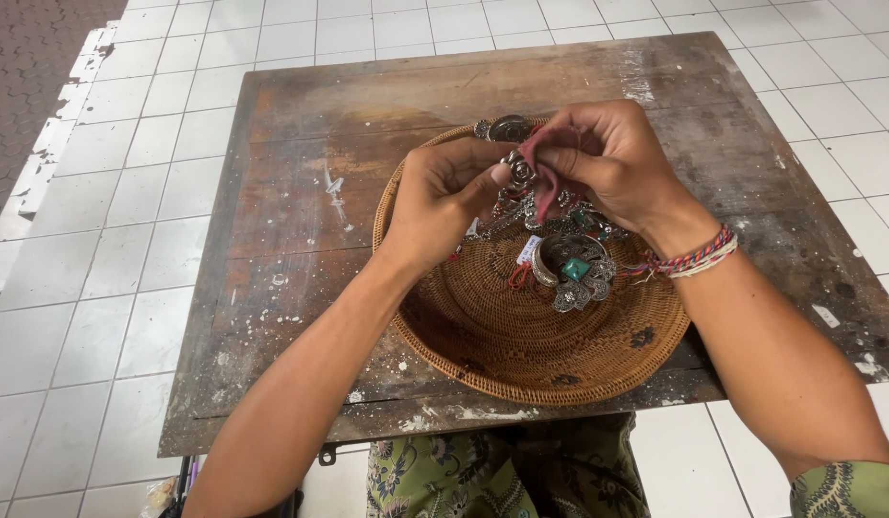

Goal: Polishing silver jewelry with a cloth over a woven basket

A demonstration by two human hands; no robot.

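Green patterned fabric (521, 475) on the person's lap is showing at the bottom edge, just under the worn, paint-flecked dark wooden board (291, 240) that is resting on white floor tiles (90, 221). On that board a round woven rattan tray (521, 355) is sitting, holding a heap of ornate silver jewellery.

Going from the left, the left hand (444, 197) is curling over the tray, its thumb and fingers pinching a small ornate silver piece (519, 171) and holding it up above the heap. Just beside it, touching the same piece, the right hand (612, 163) is pinching a small dusty-pink cloth (545, 158) and pressing it against the metal; braided red and white bracelets (699, 257) are circling that wrist. Below the hands, a large silver ring with a square green stone (572, 269) is lying in the tray among other silver pieces.

Judging by the grip, the rubbing of this one piece with the cloth looks to be mid-way. The next move probably calls for turning the piece between the left fingertips so the cloth reaches an unrubbed face.
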